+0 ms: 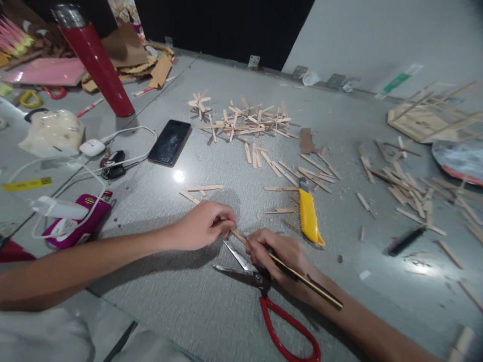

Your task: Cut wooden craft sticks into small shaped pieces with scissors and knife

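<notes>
A small wooden craft stick [237, 235] spans the gap between my two hands. My left hand [206, 226] is closed, pinching its left end between thumb and fingers. My right hand [277, 254] is closed at the stick's other end, and a black-and-gold pen [309, 287] lies within its grip, pointing back along the forearm. Beneath my right hand rest scissors with red handles [289, 329], blades apart and pointing left; the hand partly covers them. A yellow box cutter [309, 213] lies to the right, beside a few cut sticks [281, 211]. Two or three more sticks [206, 188] lie beyond my left hand.
Star-shaped stick assemblies [252, 120] sit farther back. A phone [169, 142], red bottle [96, 68], white cable [132, 128] and purple device [79, 221] are on the left. On the right are loose sticks [407, 191], a black-handled tool [407, 241] and a wooden frame [426, 120].
</notes>
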`<state>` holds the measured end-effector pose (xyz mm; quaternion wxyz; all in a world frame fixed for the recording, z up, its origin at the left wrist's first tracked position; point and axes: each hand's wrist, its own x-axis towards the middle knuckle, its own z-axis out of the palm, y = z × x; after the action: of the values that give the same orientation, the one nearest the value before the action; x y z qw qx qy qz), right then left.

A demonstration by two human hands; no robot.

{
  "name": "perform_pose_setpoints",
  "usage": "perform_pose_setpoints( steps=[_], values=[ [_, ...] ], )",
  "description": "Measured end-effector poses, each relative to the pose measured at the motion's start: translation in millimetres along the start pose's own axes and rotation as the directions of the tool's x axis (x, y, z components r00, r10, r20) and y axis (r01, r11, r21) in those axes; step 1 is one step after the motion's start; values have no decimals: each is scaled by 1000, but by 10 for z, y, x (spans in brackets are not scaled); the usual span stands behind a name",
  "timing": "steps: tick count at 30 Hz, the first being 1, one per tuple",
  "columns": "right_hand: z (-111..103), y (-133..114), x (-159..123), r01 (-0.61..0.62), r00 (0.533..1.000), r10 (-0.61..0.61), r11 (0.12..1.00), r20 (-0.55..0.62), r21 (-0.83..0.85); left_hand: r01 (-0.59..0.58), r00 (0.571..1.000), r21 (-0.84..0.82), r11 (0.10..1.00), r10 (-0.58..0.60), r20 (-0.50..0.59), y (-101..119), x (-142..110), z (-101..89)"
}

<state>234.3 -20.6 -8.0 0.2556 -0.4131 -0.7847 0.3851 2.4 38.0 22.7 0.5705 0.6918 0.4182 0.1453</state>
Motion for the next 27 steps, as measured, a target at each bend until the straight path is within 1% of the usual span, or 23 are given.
perform_pose_setpoints(
  steps=[4,7,11,13,18,20,25,27],
  values=[
    [-2,7,31,86,996,-86,996,11,-31,-32,999,48,998,33,-24,4,8,7],
    [-1,-11,39,103,995,-102,993,13,-55,-39,999,62,997,41,-28,1,14,9],
    [-5,-39,29,66,997,-64,995,33,-69,-42,999,56,998,44,-27,-7,22,6],
    [-1,-31,14,31,999,-30,998,24,-53,-38,999,48,998,39,-21,-11,26,3],
    [26,23,-23,-87,996,89,993,-18,82,-34,999,43,998,35,-16,-20,28,-2],
    [29,30,-27,-99,995,101,990,-21,97,-40,999,59,997,41,-16,-20,25,-3],
    [12,24,-20,-86,996,87,994,-14,60,-38,999,80,996,40,-23,-12,14,-3],
    [6,24,-15,-90,996,91,994,-9,69,-45,999,80,996,48,-26,-14,14,-1]
  ],
)
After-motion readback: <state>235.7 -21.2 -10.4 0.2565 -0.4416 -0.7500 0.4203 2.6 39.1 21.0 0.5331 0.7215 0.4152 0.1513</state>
